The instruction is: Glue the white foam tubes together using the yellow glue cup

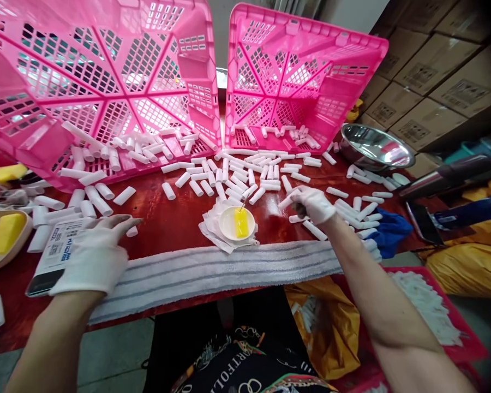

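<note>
My left hand [100, 254], in a white glove with bare fingertips, is at the left of the red table, partly over a phone-like object with a printed label [61, 243]. Its fingers stretch to the right, just above a short white tube [132, 232]. My right hand [315, 204], gloved the same way, pinches a short white tube [285, 202] over the table. Between the hands, a small white dish [225, 224] with a yellow block [241, 222] rests on crumpled white sheets [210, 229]. Many loose white tubes [237, 177] lie in a heap behind it.
Two pink crates [126, 101] [278, 98] lie tipped toward me at the back, tubes inside. A striped towel [229, 267] runs along the front edge. At right are a metal bowl [376, 147], a blue cloth [393, 232] and stacked cartons [442, 71]. A tray with yellow sponges [6, 234] sits left.
</note>
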Demonstrator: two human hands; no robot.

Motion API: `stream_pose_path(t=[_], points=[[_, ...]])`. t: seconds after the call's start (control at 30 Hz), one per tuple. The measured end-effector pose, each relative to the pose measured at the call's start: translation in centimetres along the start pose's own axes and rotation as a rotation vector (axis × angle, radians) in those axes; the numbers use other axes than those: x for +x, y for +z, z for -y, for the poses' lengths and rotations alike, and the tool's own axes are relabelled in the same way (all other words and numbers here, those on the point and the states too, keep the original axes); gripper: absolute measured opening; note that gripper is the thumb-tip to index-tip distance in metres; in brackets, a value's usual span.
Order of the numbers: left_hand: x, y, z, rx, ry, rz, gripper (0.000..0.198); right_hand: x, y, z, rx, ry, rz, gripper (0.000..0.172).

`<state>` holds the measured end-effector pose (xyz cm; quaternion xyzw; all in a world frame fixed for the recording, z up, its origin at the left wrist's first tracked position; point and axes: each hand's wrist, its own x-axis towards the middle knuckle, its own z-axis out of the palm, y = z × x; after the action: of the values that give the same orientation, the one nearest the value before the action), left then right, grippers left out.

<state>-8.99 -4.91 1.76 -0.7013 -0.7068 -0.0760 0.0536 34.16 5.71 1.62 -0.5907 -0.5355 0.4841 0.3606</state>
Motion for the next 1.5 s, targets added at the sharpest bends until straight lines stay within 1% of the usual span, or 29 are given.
stream_pose_path(t=[0.03,0.07,0.13,0.17,0.23,0.27,0.33,0.4,0.43,0.5,0.53,0.6,0.67,0.7,0.77,0.8,0.87,0.93,1.0,1.07,1.1,1.17,1.23,1.3,1.33,1.37,1.43,1.47,1.5], points=[[-0.1,0.1,0.9,0.049,0.008,0.022,0.050,-1.1,0.5,-0.2,0.111,0.063,0.052,0.026],[-0.1,0.4,1.5,0.081,0.015,0.041,0.050,-2.0,1.2,-0.4,0.230,0.120,0.115,0.027],[0.2,1.4,2.0,0.100,0.032,0.058,0.047,-3.4,3.3,-1.0,0.476,0.218,0.210,0.035],[0.5,2.0,2.0,0.093,0.040,0.054,0.043,-3.7,4.5,-1.3,0.564,0.247,0.227,0.038],[1.0,2.9,1.7,0.071,0.049,0.044,0.037,-3.7,6.7,-1.7,0.611,0.247,0.220,0.043],[1.2,3.1,1.5,0.060,0.050,0.038,0.037,-3.4,7.5,-2.0,0.578,0.230,0.218,0.045],[1.5,3.2,1.3,0.030,0.052,0.019,0.039,-2.8,8.4,-2.4,0.401,0.146,0.187,0.043],[1.7,3.0,1.4,0.007,0.048,-0.008,0.041,-2.4,8.7,-3.0,0.181,0.004,0.093,0.035],[1.7,2.9,1.6,-0.008,0.046,-0.013,0.042,-2.3,8.7,-3.4,0.113,-0.075,0.042,0.031],[1.7,2.7,2.0,-0.058,0.035,0.004,0.041,-2.5,8.7,-4.1,0.081,-0.201,-0.022,0.025],[1.7,2.7,2.2,-0.099,0.028,0.024,0.041,-2.6,8.7,-4.5,0.089,-0.226,-0.025,0.027],[1.7,2.7,2.1,-0.208,0.014,0.074,0.041,-2.8,8.8,-5.0,0.092,-0.205,0.000,0.032],[1.7,2.7,1.6,-0.327,-0.005,0.120,0.041,-3.0,8.9,-5.4,0.068,-0.184,0.012,0.031],[1.7,2.7,1.2,-0.374,-0.017,0.140,0.041,-3.0,8.9,-5.5,0.048,-0.202,0.011,0.029],[1.6,2.7,0.5,-0.415,-0.049,0.148,0.043,-3.0,8.9,-5.6,0.001,-0.286,-0.018,0.027],[1.7,2.8,0.2,-0.398,-0.061,0.135,0.045,-3.1,8.9,-5.6,-0.021,-0.311,-0.033,0.030],[1.8,3.0,0.1,-0.275,-0.062,0.101,0.046,-3.3,8.7,-5.5,-0.038,-0.281,-0.027,0.036],[2.0,3.2,0.4,-0.111,-0.045,0.092,0.042,-3.5,8.6,-5.5,-0.031,-0.234,-0.021,0.033],[2.2,3.3,0.7,-0.012,-0.039,0.115,0.039,-3.8,8.6,-5.5,-0.054,-0.268,-0.021,0.026],[2.4,3.1,0.7,-0.007,-0.055,0.145,0.040,-4.0,8.7,-5.6,-0.067,-0.325,-0.043,0.030],[2.4,3.0,0.5,-0.018,-0.069,0.155,0.041,-4.1,8.8,-5.6,-0.062,-0.323,-0.036,0.034],[2.3,2.8,-0.2,-0.059,-0.111,0.158,0.041,-4.2,8.9,-5.5,-0.047,-0.283,-0.010,0.035],[2.0,2.7,-1.2,-0.170,-0.164,0.134,0.040,-4.3,9.0,-5.3,-0.077,-0.283,0.002,0.029],[1.7,2.8,-2.4,-0.383,-0.246,0.098,0.038,-4.6,8.9,-5.0,-0.161,-0.388,-0.036,0.024],[1.6,2.9,-3.1,-0.531,-0.301,0.079,0.038,-4.8,8.7,-4.9,-0.220,-0.456,-0.058,0.023],[1.5,2.9,-3.8,-0.703,-0.357,0.057,0.039,-5.1,8.6,-4.8,-0.296,-0.519,-0.054,0.018],[1.4,2.8,-5.3,-1.094,-0.456,0.041,0.041,-5.9,8.2,-4.6,-0.487,-0.603,-0.017,0.009],[1.4,2.6,-6.2,-1.287,-0.492,0.055,0.042,-6.4,8.0,-4.6,-0.572,-0.625,-0.015,0.009],[1.4,2.3,-7.2,-1.462,-0.515,0.094,0.042,-6.9,7.8,-4.6,-0.626,-0.639,-0.035,0.011]])
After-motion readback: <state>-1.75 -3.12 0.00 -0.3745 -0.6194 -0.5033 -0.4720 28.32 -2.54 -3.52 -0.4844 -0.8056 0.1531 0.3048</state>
